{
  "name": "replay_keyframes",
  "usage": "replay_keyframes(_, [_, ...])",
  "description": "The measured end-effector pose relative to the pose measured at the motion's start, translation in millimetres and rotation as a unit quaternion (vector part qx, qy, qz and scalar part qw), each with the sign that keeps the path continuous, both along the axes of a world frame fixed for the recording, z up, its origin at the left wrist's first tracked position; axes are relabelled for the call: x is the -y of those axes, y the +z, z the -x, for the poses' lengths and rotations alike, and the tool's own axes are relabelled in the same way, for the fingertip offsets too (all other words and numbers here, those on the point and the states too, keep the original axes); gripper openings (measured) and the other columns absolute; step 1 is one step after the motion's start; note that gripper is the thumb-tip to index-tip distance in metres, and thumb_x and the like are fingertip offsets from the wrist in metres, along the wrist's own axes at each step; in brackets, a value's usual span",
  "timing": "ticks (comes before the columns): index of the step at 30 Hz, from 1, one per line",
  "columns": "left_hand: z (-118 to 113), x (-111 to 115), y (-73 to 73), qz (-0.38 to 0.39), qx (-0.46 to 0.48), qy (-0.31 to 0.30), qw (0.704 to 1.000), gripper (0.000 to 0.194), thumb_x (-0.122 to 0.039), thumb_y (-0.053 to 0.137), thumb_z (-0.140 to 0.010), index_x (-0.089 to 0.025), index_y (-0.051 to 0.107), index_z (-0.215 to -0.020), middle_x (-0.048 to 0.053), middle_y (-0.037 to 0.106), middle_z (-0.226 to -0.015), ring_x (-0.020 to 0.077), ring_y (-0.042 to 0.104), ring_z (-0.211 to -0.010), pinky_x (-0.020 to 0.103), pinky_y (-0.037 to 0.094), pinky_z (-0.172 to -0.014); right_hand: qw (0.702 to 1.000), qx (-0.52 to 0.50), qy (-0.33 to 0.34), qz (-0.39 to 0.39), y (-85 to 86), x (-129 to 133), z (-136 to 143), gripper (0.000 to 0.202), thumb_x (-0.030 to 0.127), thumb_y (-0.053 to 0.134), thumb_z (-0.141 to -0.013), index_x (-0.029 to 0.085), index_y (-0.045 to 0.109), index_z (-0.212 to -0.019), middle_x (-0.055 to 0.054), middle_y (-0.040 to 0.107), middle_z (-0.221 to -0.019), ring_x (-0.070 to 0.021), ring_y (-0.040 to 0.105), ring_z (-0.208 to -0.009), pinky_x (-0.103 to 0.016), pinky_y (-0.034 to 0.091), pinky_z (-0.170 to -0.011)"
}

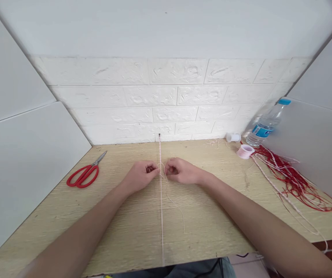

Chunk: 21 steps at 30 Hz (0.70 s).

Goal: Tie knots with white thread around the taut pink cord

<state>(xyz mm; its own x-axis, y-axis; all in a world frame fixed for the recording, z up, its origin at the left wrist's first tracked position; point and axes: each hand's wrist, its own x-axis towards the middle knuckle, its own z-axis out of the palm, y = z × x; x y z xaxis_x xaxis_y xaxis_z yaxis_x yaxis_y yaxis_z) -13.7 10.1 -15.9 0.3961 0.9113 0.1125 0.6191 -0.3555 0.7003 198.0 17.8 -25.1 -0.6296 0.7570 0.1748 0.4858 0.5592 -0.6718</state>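
Head view. The cord [161, 216] ran straight down the middle of the desk [119, 239], from a small dark fixing [159, 134] low on the wall [183, 96] to the near edge; the anchored end presumably kept it taut. Its upper part looked twisted in pink and white, its lower part plain. My left hand [143, 175] lay just left of the cord, thumb and finger pinched on a thin thread [171, 200]. My right hand [183, 171] lay just right, its fingertips also drawn together on the thread, which looped at the cord and trailed toward me. Placed so, each hand could apparently govern one side of the loop. The scissors [95, 163] lay on the left, well apart from the cord, probably to leave the middle free. At far right, the white spool [233, 137], pink spool [244, 155], bottle [266, 129] and red cords [296, 181] were grouped, seemingly for the same reason.
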Motion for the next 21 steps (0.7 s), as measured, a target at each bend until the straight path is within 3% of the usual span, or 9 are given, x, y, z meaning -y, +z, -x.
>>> replay_keyframes(3, [-0.1, -0.4, -0.7, -0.004, -0.001, 0.000, 1.000, 0.025, -0.038, 0.052, -0.080, -0.018, 0.063, -0.071, -0.002, 0.058, -0.063, 0.0107, 0.047, -0.058, 0.023, 0.035, -0.054, 1.000, 0.008, -0.002, -0.002, -0.4, -0.2, 0.0, 0.015, 0.015, 0.064, -0.068, 0.016, 0.063, -0.083, -0.002, 0.052, -0.079, -0.0142, 0.048, -0.076, -0.025, 0.037, -0.067])
replay_keyframes(8, [0.0, -0.5, -0.8, -0.011, -0.007, -0.003, 1.000, 0.025, -0.038, 0.052, -0.080, -0.019, 0.063, -0.071, -0.002, 0.058, -0.063, 0.0109, 0.048, -0.059, 0.024, 0.035, -0.055, 1.000, 0.004, 0.007, -0.001, -2.6, -0.9, 1.2, 0.002, 0.017, 0.061, -0.074, 0.016, 0.060, -0.073, -0.002, 0.053, -0.072, -0.0148, 0.048, -0.074, -0.026, 0.037, -0.066])
replay_keyframes(14, [-0.4, -0.7, -1.2, -0.003, -0.006, -0.002, 1.000, 0.026, -0.040, 0.052, -0.080, -0.019, 0.064, -0.072, -0.002, 0.059, -0.063, 0.0113, 0.049, -0.058, 0.023, 0.035, -0.054, 0.988, -0.079, -0.022, 0.131, -2.1, -0.5, -0.2, 0.008, 0.025, 0.056, -0.080, 0.018, 0.054, -0.084, 0.001, 0.055, -0.073, -0.0109, 0.046, -0.063, -0.023, 0.037, -0.057])
replay_keyframes(21, [-0.7, 0.3, -1.0, 0.012, -0.013, -0.005, 1.000, 0.026, -0.040, 0.051, -0.080, -0.019, 0.065, -0.073, -0.002, 0.059, -0.063, 0.0118, 0.050, -0.059, 0.023, 0.035, -0.054, 0.958, -0.171, -0.040, 0.228, -9.6, -3.4, 3.7, 0.019, 0.021, 0.063, -0.073, 0.018, 0.053, -0.089, 0.001, 0.060, -0.074, -0.0107, 0.053, -0.066, -0.022, 0.040, -0.061])
